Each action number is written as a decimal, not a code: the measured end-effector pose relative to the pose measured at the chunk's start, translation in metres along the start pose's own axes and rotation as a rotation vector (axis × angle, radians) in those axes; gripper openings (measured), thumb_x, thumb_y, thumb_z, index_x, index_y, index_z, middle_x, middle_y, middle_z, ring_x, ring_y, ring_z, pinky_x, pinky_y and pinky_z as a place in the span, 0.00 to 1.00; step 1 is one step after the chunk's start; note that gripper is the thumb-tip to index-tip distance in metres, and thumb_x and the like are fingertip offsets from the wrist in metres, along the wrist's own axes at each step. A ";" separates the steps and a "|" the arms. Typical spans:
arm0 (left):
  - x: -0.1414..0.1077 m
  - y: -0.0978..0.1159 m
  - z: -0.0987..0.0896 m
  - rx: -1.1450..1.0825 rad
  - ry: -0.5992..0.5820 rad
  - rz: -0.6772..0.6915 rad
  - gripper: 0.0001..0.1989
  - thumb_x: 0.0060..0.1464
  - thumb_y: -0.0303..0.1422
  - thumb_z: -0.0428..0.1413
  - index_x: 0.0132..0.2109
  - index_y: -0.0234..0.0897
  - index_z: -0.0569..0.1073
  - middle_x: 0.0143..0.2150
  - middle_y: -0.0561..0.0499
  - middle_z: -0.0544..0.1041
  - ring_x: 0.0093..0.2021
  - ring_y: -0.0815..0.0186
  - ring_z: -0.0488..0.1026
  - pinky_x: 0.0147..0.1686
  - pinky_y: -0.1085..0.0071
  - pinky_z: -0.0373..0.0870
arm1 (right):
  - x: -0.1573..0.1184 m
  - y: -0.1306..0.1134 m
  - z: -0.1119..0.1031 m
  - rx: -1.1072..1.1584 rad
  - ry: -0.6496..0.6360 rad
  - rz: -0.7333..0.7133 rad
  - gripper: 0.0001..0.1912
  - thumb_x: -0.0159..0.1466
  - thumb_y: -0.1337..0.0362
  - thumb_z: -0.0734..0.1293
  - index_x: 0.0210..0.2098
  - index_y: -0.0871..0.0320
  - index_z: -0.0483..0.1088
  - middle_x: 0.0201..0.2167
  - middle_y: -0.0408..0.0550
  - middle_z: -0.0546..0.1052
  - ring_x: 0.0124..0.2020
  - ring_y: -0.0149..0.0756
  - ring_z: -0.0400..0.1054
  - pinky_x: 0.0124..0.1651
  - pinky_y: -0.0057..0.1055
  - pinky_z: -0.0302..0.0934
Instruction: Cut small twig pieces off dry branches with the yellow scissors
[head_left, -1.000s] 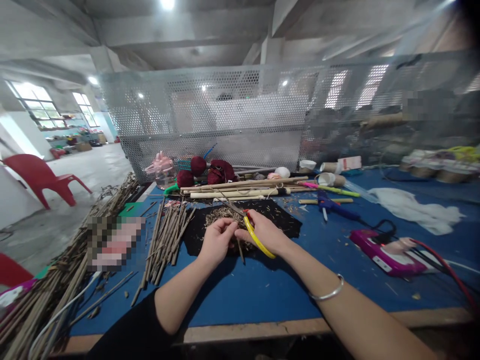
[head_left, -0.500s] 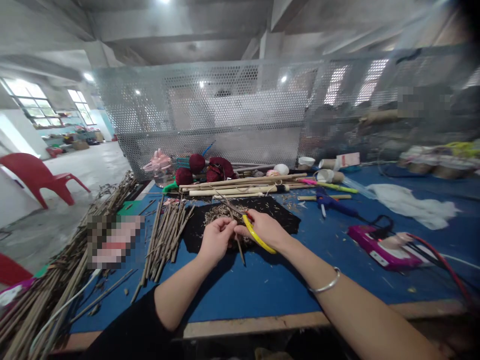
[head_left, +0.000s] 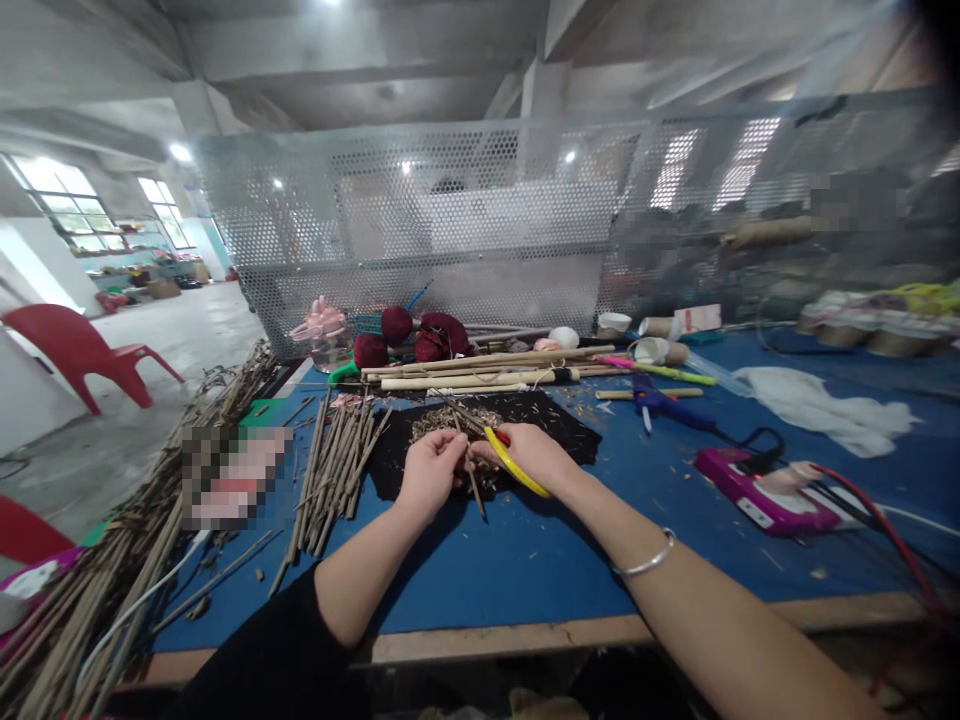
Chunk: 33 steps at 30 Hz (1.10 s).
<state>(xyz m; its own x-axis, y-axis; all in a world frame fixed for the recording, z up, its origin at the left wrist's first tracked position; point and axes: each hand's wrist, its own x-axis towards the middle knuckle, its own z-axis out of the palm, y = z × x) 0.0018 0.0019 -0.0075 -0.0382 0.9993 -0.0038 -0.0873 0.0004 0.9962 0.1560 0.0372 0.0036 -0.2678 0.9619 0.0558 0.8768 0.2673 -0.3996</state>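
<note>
Head view: held both forearms angled inward and forward over the blue table, with the hands nearly meeting above the near part of a black sheet. Pressed the thumb and fingers of the left hand together on a slender twig. Closed the right hand around the handle of a yellow-handled cutter, with the thumb directed toward the left fingertips. Could not tell the spread of the dark, narrow blades, partly hidden at the fingers.

Showed the twig as brown, thin and nearly straight, slanting down from between the hands toward the near table edge. Placed beyond the hands, on the sheet: a heap of pale brown clippings.

Counted one twig in the grasp, one cutter, one blue glue gun and one purple power strip to the right, one silver bracelet on the right forearm, and two red chairs at left, one only partly in view. Left uncounted the overlapping grey-brown sticks beside the sheet and the long stems piled farther left.
</note>
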 end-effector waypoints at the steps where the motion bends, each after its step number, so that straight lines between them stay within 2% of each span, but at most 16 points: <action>1: 0.000 0.001 0.000 -0.013 0.012 -0.002 0.16 0.42 0.43 0.56 0.31 0.33 0.69 0.23 0.52 0.71 0.21 0.73 0.68 0.14 0.82 0.58 | -0.001 0.000 -0.001 -0.018 0.010 0.000 0.27 0.51 0.38 0.57 0.29 0.56 0.68 0.25 0.47 0.72 0.26 0.34 0.65 0.25 0.26 0.47; 7: -0.001 0.001 0.001 -0.010 0.007 0.021 0.16 0.42 0.43 0.56 0.33 0.34 0.69 0.23 0.54 0.70 0.20 0.74 0.66 0.14 0.81 0.59 | -0.007 -0.006 -0.004 -0.056 0.033 -0.026 0.29 0.51 0.39 0.59 0.38 0.57 0.64 0.32 0.50 0.73 0.33 0.40 0.67 0.28 0.27 0.49; 13: -0.001 -0.003 0.000 0.039 -0.010 0.048 0.16 0.43 0.44 0.56 0.33 0.35 0.71 0.25 0.53 0.72 0.20 0.74 0.65 0.15 0.80 0.60 | -0.010 -0.008 -0.006 0.056 0.015 -0.104 0.29 0.50 0.41 0.63 0.39 0.58 0.62 0.36 0.51 0.72 0.35 0.38 0.66 0.31 0.26 0.51; 19: -0.001 -0.002 0.001 0.017 -0.043 0.053 0.16 0.43 0.44 0.55 0.31 0.34 0.71 0.23 0.54 0.71 0.18 0.75 0.62 0.14 0.80 0.59 | -0.009 -0.007 0.002 0.035 0.030 -0.107 0.30 0.51 0.40 0.61 0.41 0.58 0.62 0.33 0.50 0.72 0.33 0.37 0.66 0.29 0.26 0.49; 24: -0.001 -0.002 0.001 -0.011 -0.038 0.045 0.16 0.44 0.43 0.55 0.32 0.33 0.71 0.20 0.55 0.68 0.17 0.76 0.60 0.14 0.81 0.58 | -0.007 -0.008 0.006 -0.011 0.028 -0.064 0.28 0.51 0.39 0.59 0.37 0.57 0.64 0.31 0.49 0.73 0.31 0.37 0.66 0.27 0.26 0.48; 28: -0.001 -0.001 0.000 -0.008 -0.023 0.033 0.15 0.43 0.42 0.56 0.31 0.33 0.71 0.20 0.54 0.68 0.18 0.76 0.62 0.14 0.82 0.58 | -0.007 -0.009 0.003 -0.032 0.020 -0.019 0.27 0.50 0.38 0.59 0.31 0.55 0.66 0.27 0.47 0.73 0.28 0.36 0.67 0.24 0.26 0.47; 33: 0.000 -0.002 0.001 -0.012 0.006 -0.016 0.15 0.42 0.42 0.57 0.31 0.33 0.70 0.22 0.52 0.71 0.20 0.74 0.66 0.13 0.82 0.58 | -0.004 -0.008 0.001 -0.044 -0.003 0.005 0.27 0.50 0.37 0.58 0.28 0.55 0.67 0.27 0.48 0.73 0.27 0.36 0.67 0.23 0.26 0.47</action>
<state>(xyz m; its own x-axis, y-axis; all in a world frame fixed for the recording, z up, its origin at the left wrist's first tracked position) 0.0025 0.0018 -0.0090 -0.0431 0.9989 -0.0204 -0.1000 0.0160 0.9949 0.1501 0.0310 0.0060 -0.2647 0.9629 0.0516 0.8948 0.2652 -0.3592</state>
